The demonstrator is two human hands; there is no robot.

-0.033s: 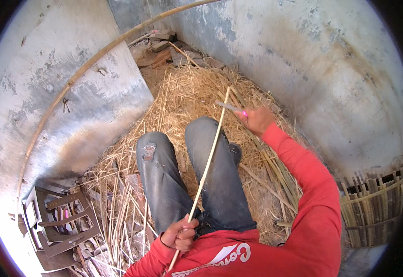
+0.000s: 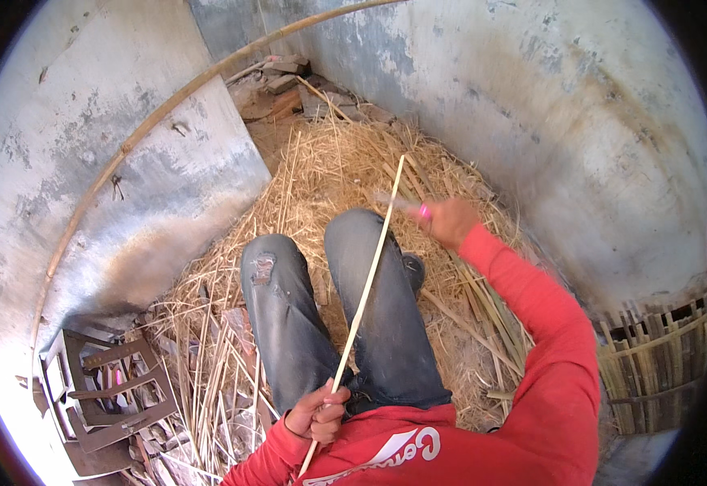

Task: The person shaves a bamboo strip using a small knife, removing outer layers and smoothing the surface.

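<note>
A long, pale strip [image 2: 367, 285] of what looks like split bamboo slants up from my lap across my right thigh. Its lower part is gripped in my left hand [image 2: 321, 413], fingers wrapped round it near my waist. Towards the strip's far end, my right hand [image 2: 453, 222] is closed on a knife [image 2: 404, 204] with a bit of pink at its handle. The blade is smeared by motion and crosses the strip a little below its tip; whether it cuts in, I cannot tell.
Straw-like shavings [image 2: 333, 162] cover the ground ahead of my knees. Loose sticks [image 2: 208, 364] and a brown frame-like object [image 2: 114, 389] lie at the left. A fence of upright slats [image 2: 661, 364] stands right. A long bent pole [image 2: 131, 142] arcs before the stained walls [image 2: 548, 105].
My right hand and the knife have shifted slightly down along the strip, and the blade has become more blurred. My left hand keeps its grip.
</note>
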